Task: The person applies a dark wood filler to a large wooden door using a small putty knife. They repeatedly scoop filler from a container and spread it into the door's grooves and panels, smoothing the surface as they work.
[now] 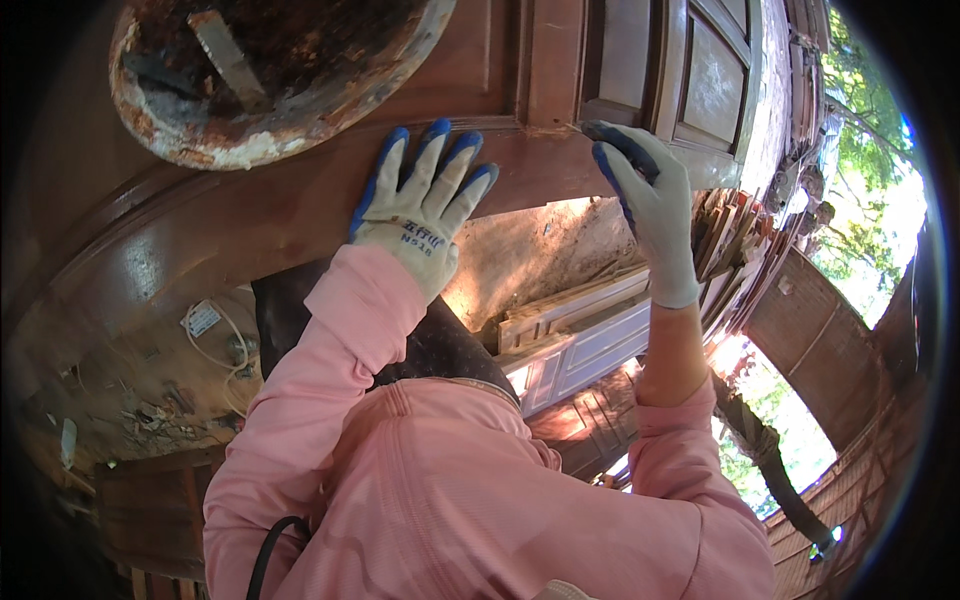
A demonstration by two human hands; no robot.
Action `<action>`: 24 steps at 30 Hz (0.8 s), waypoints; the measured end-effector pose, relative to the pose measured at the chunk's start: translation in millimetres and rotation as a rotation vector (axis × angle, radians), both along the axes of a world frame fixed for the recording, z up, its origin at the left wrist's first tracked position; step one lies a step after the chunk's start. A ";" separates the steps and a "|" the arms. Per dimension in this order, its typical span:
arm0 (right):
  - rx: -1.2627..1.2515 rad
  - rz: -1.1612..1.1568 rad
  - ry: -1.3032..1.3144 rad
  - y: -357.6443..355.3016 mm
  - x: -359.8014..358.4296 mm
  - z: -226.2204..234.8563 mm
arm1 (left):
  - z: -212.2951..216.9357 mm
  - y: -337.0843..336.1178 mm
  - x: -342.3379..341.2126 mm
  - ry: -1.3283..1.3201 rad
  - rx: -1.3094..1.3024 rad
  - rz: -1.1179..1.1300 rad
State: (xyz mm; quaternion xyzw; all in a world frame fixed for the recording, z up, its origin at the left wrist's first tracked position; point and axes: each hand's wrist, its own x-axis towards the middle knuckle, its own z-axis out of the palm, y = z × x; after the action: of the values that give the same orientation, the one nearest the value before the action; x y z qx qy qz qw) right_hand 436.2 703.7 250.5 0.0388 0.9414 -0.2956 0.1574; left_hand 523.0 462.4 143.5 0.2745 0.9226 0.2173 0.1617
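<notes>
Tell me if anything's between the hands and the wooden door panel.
Nothing visible. The left hand lies flat on the door panel, fingers spread. The right hand touches the panel's moulded edge with its fingertips; whether they pinch something small cannot be told. The rusty round pan sits apart, beyond the left hand.

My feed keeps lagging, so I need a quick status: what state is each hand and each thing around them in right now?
Left hand: gloved, flat, fingers spread on the wooden door.
Right hand: gloved, fingertips pinched at a panel edge; whether it holds anything is unclear.
Wooden door: lying flat, panelled, brown.
Round pan: rusty, crusted, resting on the door.
White panel: lying below, beside stacked wood.
</notes>
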 end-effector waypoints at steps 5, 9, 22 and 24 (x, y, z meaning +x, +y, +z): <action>-0.377 -0.462 -0.040 27.1 32.5 -16.6 | 1.9 -2.5 -1.4 -0.046 0.059 0.017; -0.452 -0.556 0.061 35.0 50.1 -37.4 | 2.5 -3.4 -3.3 -0.067 0.057 -0.007; 0.039 -0.156 0.447 30.2 51.9 -80.8 | 17.3 10.6 -9.3 -0.035 -0.109 -0.037; 0.052 -0.136 0.450 30.0 52.2 -82.5 | 17.3 25.6 -10.9 -0.045 -0.046 -0.075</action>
State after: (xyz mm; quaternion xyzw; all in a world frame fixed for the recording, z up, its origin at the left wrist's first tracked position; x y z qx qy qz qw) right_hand 488.4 733.7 168.0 0.0392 0.9554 -0.2823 -0.0777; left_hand 512.1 488.0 160.7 0.3004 0.9125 0.1960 0.1967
